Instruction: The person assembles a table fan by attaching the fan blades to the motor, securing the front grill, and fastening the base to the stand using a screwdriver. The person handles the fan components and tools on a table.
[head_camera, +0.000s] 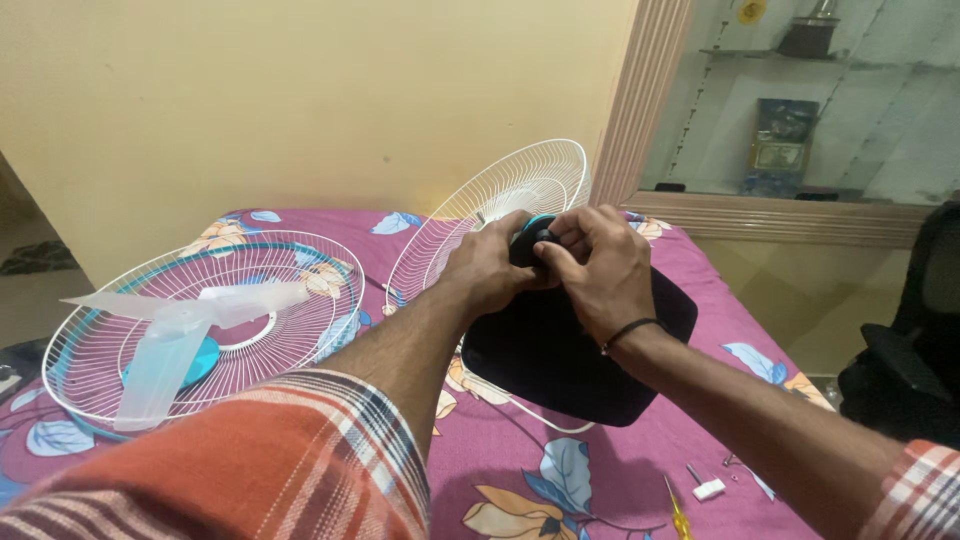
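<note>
while both hands clamp small black round knob (532, 247) at scene centre, left hand (487, 268) and right hand (600, 268) fingers curled tight; risk: grip slips, dark blue rounded fan base (560, 355) tips onto white wire grille (500, 205) behind.

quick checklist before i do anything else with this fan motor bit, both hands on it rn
1. Both hands on the part: left hand and right hand wrap the dark motor housing - ok.
2. Housing supported: it sits over the black base on the bed - ok.
3. Rear grille clear of the hands: it leans right behind them - not ok.
4. Blade out of the way, lying on the front grille - ok.
5. Screwdriver within reach - ok.
6. Fastener state under the fingers - cannot tell.
</note>
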